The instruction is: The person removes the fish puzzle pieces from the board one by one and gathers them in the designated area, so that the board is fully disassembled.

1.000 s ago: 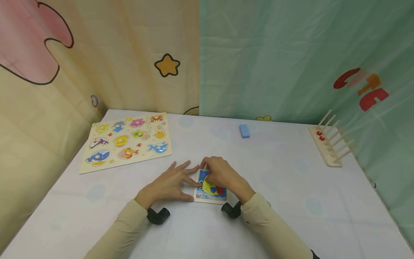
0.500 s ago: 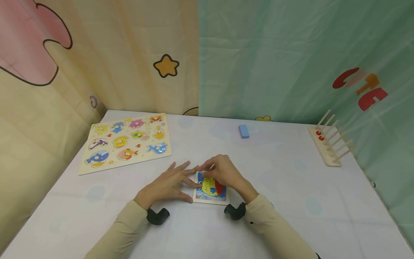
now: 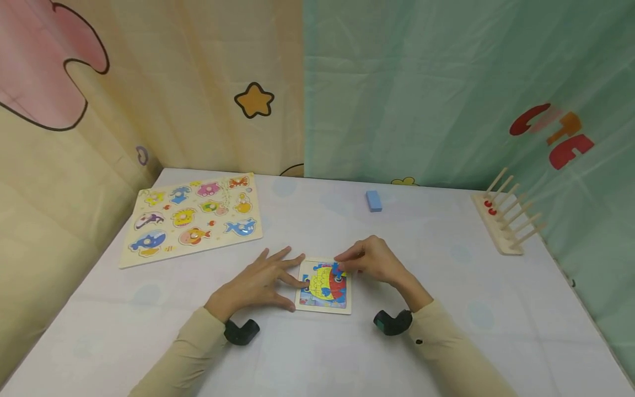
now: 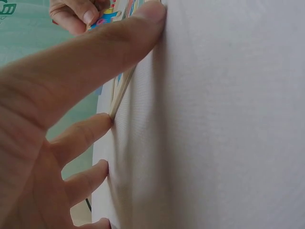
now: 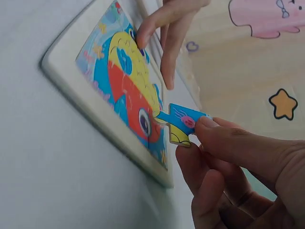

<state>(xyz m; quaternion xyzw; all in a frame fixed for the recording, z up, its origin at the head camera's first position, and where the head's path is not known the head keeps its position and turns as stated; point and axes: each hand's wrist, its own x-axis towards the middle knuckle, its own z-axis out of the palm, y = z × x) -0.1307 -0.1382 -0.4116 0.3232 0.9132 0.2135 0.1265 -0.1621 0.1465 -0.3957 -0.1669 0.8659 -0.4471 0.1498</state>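
A small square jigsaw puzzle (image 3: pixel 324 311) with a yellow and red fish picture lies on the table between the hands. My left hand (image 3: pixel 258 282) is spread out at its left side, with the thumb by the lower left corner and one finger over the picture. Above the upper right corner, my right hand (image 3: pixel 379 260) pinches a blue and yellow jigsaw piece (image 5: pixel 180 123) between thumb and fingers. That piece has a pink spot and stands tilted over the board in the right wrist view. Pale bare backing shows at the board's upper left.
A larger wooden peg puzzle (image 3: pixel 238 238) with sea animals lies at the back left. A blue block (image 3: pixel 374 201) sits toward the back. On the right stands a wooden peg rack (image 3: pixel 501 229) with upright rods and red beads. Patterned curtains (image 3: pixel 426 94) hang behind the table.
My right hand has moved right from the board's upper left to its upper right, carrying the blue and yellow jigsaw piece away from that corner. The left hand stays in place.
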